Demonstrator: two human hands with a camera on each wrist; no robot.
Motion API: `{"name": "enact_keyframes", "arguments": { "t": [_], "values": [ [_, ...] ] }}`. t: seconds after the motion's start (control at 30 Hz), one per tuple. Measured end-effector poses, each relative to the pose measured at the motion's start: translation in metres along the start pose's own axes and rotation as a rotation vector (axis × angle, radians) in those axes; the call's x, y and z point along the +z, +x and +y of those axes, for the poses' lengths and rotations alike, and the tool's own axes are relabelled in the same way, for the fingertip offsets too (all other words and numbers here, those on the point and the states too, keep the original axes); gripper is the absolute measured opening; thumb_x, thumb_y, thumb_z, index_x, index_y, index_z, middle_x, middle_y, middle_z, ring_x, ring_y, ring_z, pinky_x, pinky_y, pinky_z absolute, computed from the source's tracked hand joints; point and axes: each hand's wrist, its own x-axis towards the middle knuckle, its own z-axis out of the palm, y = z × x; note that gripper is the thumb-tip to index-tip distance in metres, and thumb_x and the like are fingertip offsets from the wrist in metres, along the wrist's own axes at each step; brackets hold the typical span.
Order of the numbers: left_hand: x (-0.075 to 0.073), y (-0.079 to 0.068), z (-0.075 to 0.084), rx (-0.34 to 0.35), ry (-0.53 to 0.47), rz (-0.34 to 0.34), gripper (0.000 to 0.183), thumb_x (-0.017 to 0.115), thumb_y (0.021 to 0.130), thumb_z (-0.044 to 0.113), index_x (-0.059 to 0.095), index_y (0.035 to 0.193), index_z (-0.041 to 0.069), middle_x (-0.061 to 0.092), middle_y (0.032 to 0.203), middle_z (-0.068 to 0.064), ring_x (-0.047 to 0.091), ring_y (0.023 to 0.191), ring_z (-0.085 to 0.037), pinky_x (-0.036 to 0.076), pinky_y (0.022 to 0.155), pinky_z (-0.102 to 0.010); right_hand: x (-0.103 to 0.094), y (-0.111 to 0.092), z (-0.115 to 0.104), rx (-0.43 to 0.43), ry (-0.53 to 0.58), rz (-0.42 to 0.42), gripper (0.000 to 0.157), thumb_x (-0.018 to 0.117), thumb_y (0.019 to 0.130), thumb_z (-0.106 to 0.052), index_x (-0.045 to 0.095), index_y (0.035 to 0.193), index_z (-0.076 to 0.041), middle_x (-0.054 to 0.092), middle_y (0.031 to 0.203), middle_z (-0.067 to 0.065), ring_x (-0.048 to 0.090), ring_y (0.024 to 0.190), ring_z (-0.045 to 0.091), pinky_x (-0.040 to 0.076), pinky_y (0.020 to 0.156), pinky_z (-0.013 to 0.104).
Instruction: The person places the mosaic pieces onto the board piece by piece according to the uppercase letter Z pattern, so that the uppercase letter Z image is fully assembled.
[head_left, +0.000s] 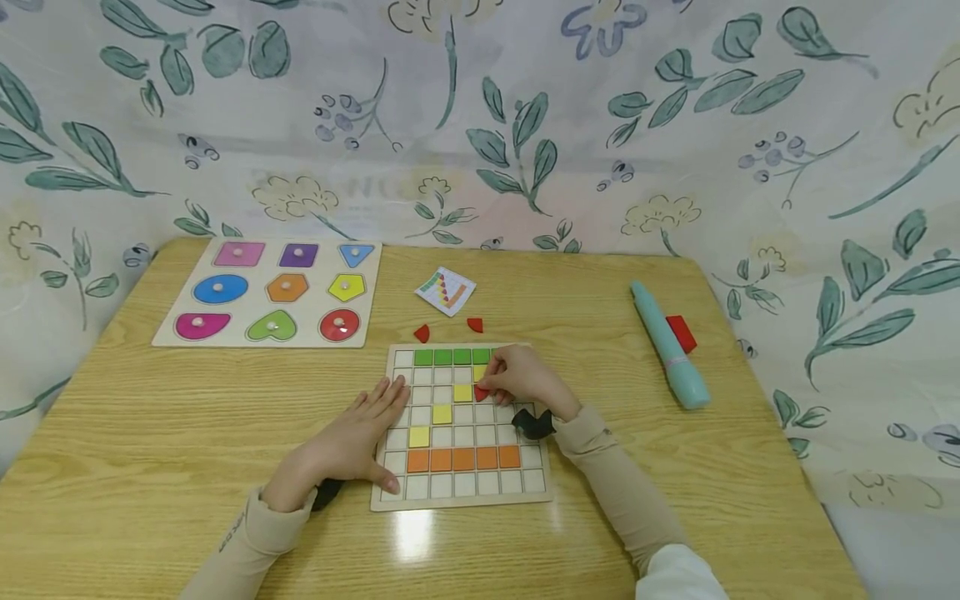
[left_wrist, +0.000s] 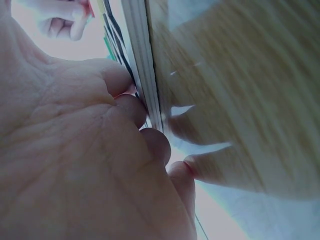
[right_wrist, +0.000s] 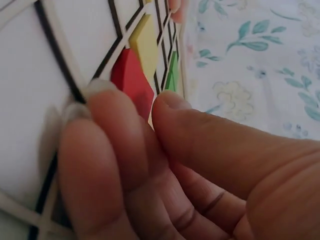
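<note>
A wooden grid board point(head_left: 540, 492) lies on the table, with a row of green tiles point(head_left: 443, 357) at the top, yellow tiles point(head_left: 442, 414) on a diagonal and an orange row point(head_left: 462, 459) low down. My right hand point(head_left: 528, 377) pinches a red quarter-circle piece point(right_wrist: 131, 77) between thumb and fingers. This piece is over a cell just right of a yellow tile point(right_wrist: 145, 47). My left hand point(head_left: 348, 437) rests along the board's left edge, fingers spread and thumb near the lower left corner. In the left wrist view its fingertips meet the board's side.
Two loose red pieces point(head_left: 422, 333) and a small pattern card point(head_left: 446, 291) lie beyond the board. A knob puzzle point(head_left: 258, 339) with coloured shapes occupies the back left. To the right are a turquoise tapered object point(head_left: 667, 346) and a red block point(head_left: 682, 333). Floral cloth point(head_left: 450, 192) hangs behind.
</note>
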Motion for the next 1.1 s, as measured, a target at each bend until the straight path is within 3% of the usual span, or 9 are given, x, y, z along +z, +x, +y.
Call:
{"name": "enact_keyframes", "arguments": {
  "t": [0.1, 0.2, 0.37, 0.63, 0.9, 1.1],
  "values": [
    [-0.001, -0.001, 0.001, 0.001, 0.003, -0.001, 0.128, 0.085, 0.061, 0.047, 0.012, 0.153, -0.004, 0.002, 0.162, -0.022, -0.001, 0.149, -0.044, 0.007, 0.118, -0.063, 0.001, 0.000, -0.002, -0.016, 0.012, -0.042, 0.011, 0.066, 0.092, -0.011, 0.064, 0.088, -0.001, 0.067, 0.071, 0.010, 0.064, 0.055, 0.013, 0.058, 0.055, 0.028],
    [-0.001, -0.001, 0.002, 0.003, 0.000, -0.002, 0.128, 0.086, 0.061, 0.046, 0.012, 0.153, -0.004, 0.002, 0.162, -0.022, -0.002, 0.149, -0.044, 0.006, 0.118, -0.063, 0.002, 0.000, -0.006, -0.047, -0.042, -0.054, 0.011, 0.065, 0.092, -0.012, 0.066, 0.090, -0.001, 0.066, 0.070, 0.008, 0.061, 0.054, 0.012, 0.056, 0.054, 0.026],
    [-0.001, -0.001, 0.002, 0.001, -0.006, -0.006, 0.128, 0.086, 0.061, 0.046, 0.012, 0.153, -0.004, 0.002, 0.162, -0.022, -0.002, 0.149, -0.043, 0.006, 0.118, -0.063, 0.005, 0.000, -0.009, -0.092, -0.193, -0.005, 0.011, 0.071, 0.088, -0.017, 0.067, 0.089, -0.007, 0.062, 0.064, 0.002, 0.053, 0.049, 0.010, 0.047, 0.048, 0.021],
    [-0.001, 0.001, 0.001, 0.000, 0.009, -0.002, 0.128, 0.086, 0.061, 0.047, 0.013, 0.153, -0.004, 0.002, 0.162, -0.022, -0.002, 0.149, -0.043, 0.006, 0.119, -0.063, 0.008, -0.001, -0.009, -0.100, -0.338, 0.061, 0.017, 0.072, 0.088, -0.022, 0.062, 0.081, -0.009, 0.056, 0.059, -0.001, 0.049, 0.047, 0.009, 0.040, 0.047, 0.019],
    [-0.001, -0.001, 0.001, 0.000, -0.002, -0.003, 0.128, 0.086, 0.061, 0.046, 0.012, 0.153, -0.004, 0.002, 0.162, -0.022, -0.002, 0.149, -0.044, 0.006, 0.118, -0.063, 0.011, -0.001, -0.010, -0.085, -0.273, 0.017, 0.015, 0.066, 0.092, -0.016, 0.060, 0.083, -0.007, 0.061, 0.060, 0.004, 0.056, 0.045, 0.010, 0.048, 0.047, 0.022],
    [-0.001, -0.001, 0.002, 0.000, -0.011, -0.003, 0.128, 0.086, 0.062, 0.046, 0.012, 0.153, -0.004, 0.002, 0.162, -0.022, -0.003, 0.149, -0.043, 0.005, 0.118, -0.063, 0.010, -0.003, -0.012, -0.062, -0.374, 0.053, 0.020, 0.067, 0.091, -0.019, 0.059, 0.076, -0.009, 0.060, 0.058, 0.000, 0.054, 0.046, 0.009, 0.044, 0.047, 0.019]
  ]
}}
